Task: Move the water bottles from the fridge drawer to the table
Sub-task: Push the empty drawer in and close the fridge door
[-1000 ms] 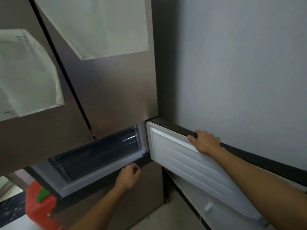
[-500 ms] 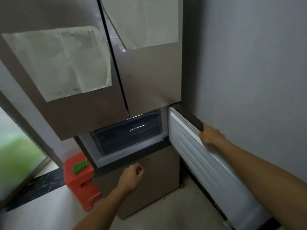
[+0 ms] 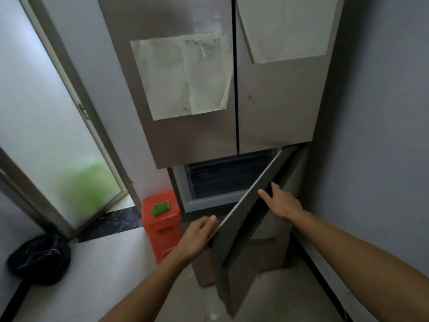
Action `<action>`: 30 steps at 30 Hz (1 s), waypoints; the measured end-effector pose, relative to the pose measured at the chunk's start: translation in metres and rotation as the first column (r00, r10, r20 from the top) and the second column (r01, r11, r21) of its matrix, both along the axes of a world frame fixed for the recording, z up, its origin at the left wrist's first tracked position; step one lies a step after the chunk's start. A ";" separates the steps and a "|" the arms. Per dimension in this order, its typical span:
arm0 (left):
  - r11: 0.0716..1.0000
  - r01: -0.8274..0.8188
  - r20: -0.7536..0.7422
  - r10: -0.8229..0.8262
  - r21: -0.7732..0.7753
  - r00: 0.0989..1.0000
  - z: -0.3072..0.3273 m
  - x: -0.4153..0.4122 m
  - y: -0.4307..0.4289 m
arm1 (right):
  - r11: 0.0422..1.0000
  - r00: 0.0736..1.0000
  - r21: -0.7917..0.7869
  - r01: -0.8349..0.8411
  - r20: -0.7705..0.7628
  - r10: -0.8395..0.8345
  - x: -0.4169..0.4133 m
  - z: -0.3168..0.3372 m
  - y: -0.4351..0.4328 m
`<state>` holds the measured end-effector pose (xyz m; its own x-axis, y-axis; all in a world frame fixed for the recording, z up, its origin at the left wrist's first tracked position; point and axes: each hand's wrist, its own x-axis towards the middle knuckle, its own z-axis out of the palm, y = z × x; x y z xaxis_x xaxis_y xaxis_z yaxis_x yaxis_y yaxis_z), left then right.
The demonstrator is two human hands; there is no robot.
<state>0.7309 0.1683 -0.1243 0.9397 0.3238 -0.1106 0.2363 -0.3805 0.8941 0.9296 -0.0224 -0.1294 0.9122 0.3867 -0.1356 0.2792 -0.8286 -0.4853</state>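
Observation:
The fridge (image 3: 204,140) stands ahead with its lower right door (image 3: 241,231) swung halfway out. Behind it the dark fridge drawer (image 3: 227,180) shows in the opening; no water bottles are visible in it. My left hand (image 3: 199,235) curls around the door's free edge. On the door's top edge sits my right hand (image 3: 282,203), thumb on the outer face. No table is in view.
A red plastic stool (image 3: 162,226) with a green piece on top stands left of the fridge. A dark bag (image 3: 39,259) lies on the floor at the left by a frosted glass door (image 3: 58,135). A grey wall (image 3: 383,135) runs close along the right.
The lower door has swung from flat against the right wall to about halfway. My left hand moved from below the drawer opening onto the door's edge. The view pulled back and lower.

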 end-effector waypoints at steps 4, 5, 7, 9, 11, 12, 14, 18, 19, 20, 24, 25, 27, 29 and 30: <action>0.989 -0.146 0.003 0.146 0.026 0.989 0.007 0.002 0.037 | 0.988 0.984 -0.014 -0.157 0.086 0.157 0.003 -0.018 0.033; 0.981 -0.191 0.002 0.191 0.038 0.982 0.008 0.005 0.045 | 0.981 0.976 -0.032 -0.191 0.105 0.193 0.006 -0.022 0.041; 0.961 -0.276 0.008 0.276 0.025 0.961 0.008 0.014 0.059 | 0.967 0.956 -0.057 -0.247 0.150 0.253 0.012 -0.026 0.055; 0.927 -0.374 0.018 0.374 -0.016 0.927 0.008 0.028 0.070 | 0.949 0.928 -0.103 -0.297 0.203 0.312 0.020 -0.031 0.066; 0.869 -0.491 0.040 0.494 -0.060 0.869 0.008 0.047 0.080 | 0.921 0.890 -0.154 -0.356 0.243 0.385 0.031 -0.038 0.074; 0.835 -0.545 0.053 0.550 -0.079 0.834 0.008 0.057 0.084 | 0.905 0.868 -0.177 -0.388 0.259 0.423 0.038 -0.041 0.078; 0.760 -0.646 0.063 0.650 -0.073 0.758 0.006 0.076 0.091 | 0.878 0.838 -0.210 -0.431 0.269 0.475 0.051 -0.044 0.086; 0.660 -0.750 0.089 0.751 -0.048 0.654 -0.001 0.104 0.105 | 0.860 0.819 -0.237 -0.452 0.272 0.505 0.067 -0.046 0.105; 0.651 -0.757 0.110 0.758 -0.054 0.643 -0.001 0.110 0.109 | 0.858 0.815 -0.248 -0.450 0.278 0.508 0.070 -0.047 0.109; 0.641 -0.765 0.131 0.766 -0.064 0.630 0.002 0.116 0.113 | 0.858 0.814 -0.257 -0.446 0.282 0.508 0.071 -0.047 0.114; 0.630 -0.776 0.240 0.758 -0.027 0.607 0.010 0.141 0.135 | 0.860 0.825 -0.271 -0.433 0.266 0.499 0.077 -0.052 0.126; 0.638 -0.770 0.261 0.744 -0.008 0.615 0.010 0.147 0.140 | 0.861 0.829 -0.276 -0.427 0.261 0.495 0.077 -0.053 0.129; 0.663 -0.749 0.285 0.714 0.018 0.639 0.008 0.155 0.151 | 0.865 0.837 -0.290 -0.409 0.257 0.482 0.078 -0.053 0.136; 0.688 -0.726 0.286 0.693 0.014 0.662 0.004 0.160 0.161 | 0.872 0.850 -0.301 -0.386 0.251 0.463 0.081 -0.051 0.146; 0.692 -0.721 0.279 0.691 0.010 0.667 0.002 0.162 0.167 | 0.877 0.858 -0.303 -0.373 0.246 0.450 0.083 -0.051 0.151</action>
<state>0.8931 0.3355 -0.1227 0.4136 0.8964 0.1595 0.2654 -0.2863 0.9206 1.0127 0.1285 -0.1807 0.6864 0.7270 -0.0173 0.7197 -0.6825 -0.1271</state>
